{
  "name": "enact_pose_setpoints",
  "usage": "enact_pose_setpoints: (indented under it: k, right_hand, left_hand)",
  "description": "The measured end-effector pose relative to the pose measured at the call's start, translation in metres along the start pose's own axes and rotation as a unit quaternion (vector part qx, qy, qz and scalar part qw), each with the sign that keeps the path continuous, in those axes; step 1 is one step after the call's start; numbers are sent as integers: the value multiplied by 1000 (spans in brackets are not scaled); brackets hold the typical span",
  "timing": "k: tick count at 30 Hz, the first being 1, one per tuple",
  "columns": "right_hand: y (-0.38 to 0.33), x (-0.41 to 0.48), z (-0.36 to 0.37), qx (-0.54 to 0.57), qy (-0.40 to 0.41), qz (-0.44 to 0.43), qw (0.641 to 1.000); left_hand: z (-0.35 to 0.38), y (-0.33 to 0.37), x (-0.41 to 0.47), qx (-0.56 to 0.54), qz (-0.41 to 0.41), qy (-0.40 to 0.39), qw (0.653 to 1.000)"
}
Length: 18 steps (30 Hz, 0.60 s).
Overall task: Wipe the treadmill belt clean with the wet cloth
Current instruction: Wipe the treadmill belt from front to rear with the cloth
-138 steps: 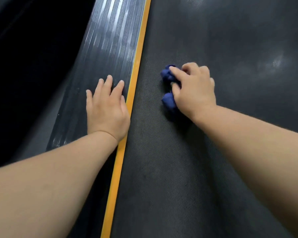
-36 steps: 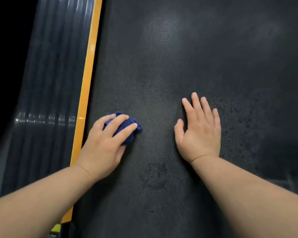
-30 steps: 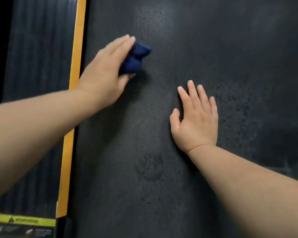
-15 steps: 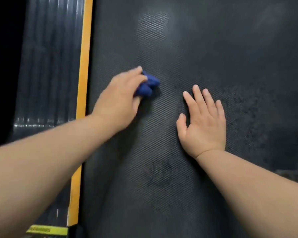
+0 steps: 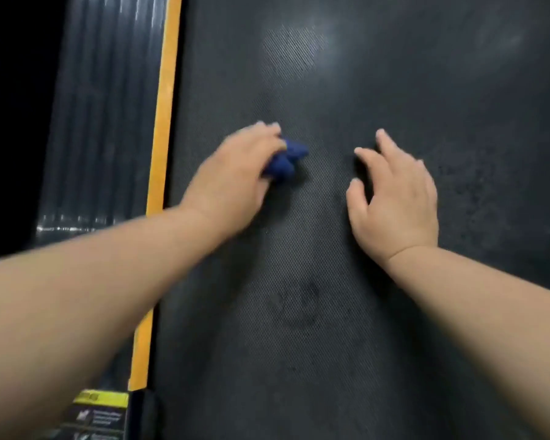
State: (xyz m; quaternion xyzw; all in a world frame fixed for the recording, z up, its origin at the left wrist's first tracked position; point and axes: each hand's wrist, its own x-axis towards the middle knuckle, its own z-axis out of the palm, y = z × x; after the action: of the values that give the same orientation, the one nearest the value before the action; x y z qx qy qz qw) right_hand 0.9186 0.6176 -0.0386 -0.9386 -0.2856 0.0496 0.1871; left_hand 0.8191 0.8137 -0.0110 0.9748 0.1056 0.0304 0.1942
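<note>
Your left hand (image 5: 235,176) has its fingers curled over the bunched blue cloth (image 5: 288,160) and presses it down on the treadmill belt (image 5: 331,360), about midway up the view and left of the belt's middle. The cloth pokes out on the right side of that hand. Your right hand (image 5: 394,198) lies just to the right of it, apart from the cloth, holding nothing. Its fingers are loosely bent and spread over the belt, though you cannot tell whether the palm touches. A darker smudge marks the belt nearer to you, between your forearms. Along the belt's left edge runs an orange stripe (image 5: 162,122), then the ribbed side rail (image 5: 102,122), with a yellow label (image 5: 102,399) at its near end.
</note>
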Motion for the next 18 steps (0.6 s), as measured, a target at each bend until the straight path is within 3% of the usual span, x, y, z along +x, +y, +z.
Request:
enact_pose_setpoints:
  k: [2, 5, 8, 13, 18]
  right_hand:
    - [20, 7, -7, -4, 19, 10, 1000]
    - [44, 5, -10, -33, 3, -16, 999]
    - [46, 6, -5, -38, 1, -29, 999]
    - [44, 4, -3, -46, 24, -17, 999]
    - [44, 6, -1, -50, 19, -23, 998]
  left_hand:
    - [1, -8, 35, -12, -85, 34, 996]
    - [33, 11, 31, 9, -130, 47, 990]
    - [49, 28, -16, 16, -92, 55, 994]
    - [35, 50, -63, -35, 9, -37, 999]
    - [19, 25, 22, -21, -74, 58, 995]
